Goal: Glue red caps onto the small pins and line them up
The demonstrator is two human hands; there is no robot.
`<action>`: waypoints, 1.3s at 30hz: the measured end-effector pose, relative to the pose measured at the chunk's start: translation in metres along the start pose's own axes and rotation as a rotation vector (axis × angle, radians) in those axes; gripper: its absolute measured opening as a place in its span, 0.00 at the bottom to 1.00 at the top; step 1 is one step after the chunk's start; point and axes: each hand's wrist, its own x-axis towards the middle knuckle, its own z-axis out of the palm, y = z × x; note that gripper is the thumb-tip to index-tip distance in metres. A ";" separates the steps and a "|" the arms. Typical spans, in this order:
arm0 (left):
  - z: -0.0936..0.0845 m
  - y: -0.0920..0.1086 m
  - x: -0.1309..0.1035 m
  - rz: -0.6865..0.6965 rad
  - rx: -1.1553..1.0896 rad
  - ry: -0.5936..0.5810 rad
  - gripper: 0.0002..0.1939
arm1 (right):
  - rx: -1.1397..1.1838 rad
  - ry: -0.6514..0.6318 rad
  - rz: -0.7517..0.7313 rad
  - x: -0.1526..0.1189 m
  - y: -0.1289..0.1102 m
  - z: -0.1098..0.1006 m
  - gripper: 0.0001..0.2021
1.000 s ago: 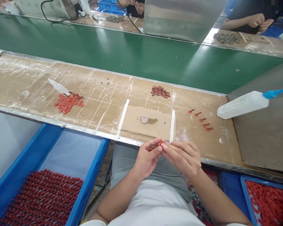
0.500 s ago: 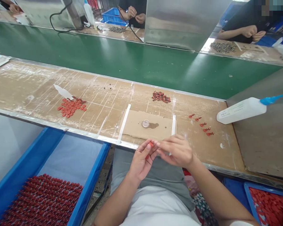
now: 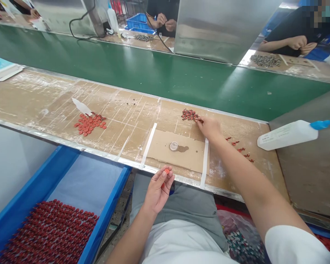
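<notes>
My left hand (image 3: 158,189) is closed just in front of the table edge, thumb and fingers pinching a small round red disc (image 3: 167,171). Part of a second red piece (image 3: 162,186) shows lower down in the same palm. My right hand (image 3: 209,127) reaches to the back of the table. Its fingertips are pinched together at the right edge of a pile of small red-and-dark pieces (image 3: 189,114); what lies between them is too small to make out. A small clear cup (image 3: 173,146) stands on a taped piece of cardboard (image 3: 159,148), beside a wet stain.
Red discs (image 3: 88,124) lie at the left around a white bottle's tip (image 3: 81,106). Several assembled red pieces (image 3: 240,149) stand beyond my right forearm, near a white bottle with a blue nozzle (image 3: 288,135). A blue tray (image 3: 104,209) below left holds rows of red pieces. Co-workers' hands (image 3: 166,22) show opposite.
My right hand has left my left hand and moved up to the pile at the back. My left hand still holds the red disc and has shifted slightly left. The view has tilted a little.
</notes>
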 end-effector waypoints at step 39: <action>-0.010 0.016 0.000 0.007 -0.036 0.018 0.10 | 0.504 -0.244 -0.116 -0.023 -0.032 -0.007 0.12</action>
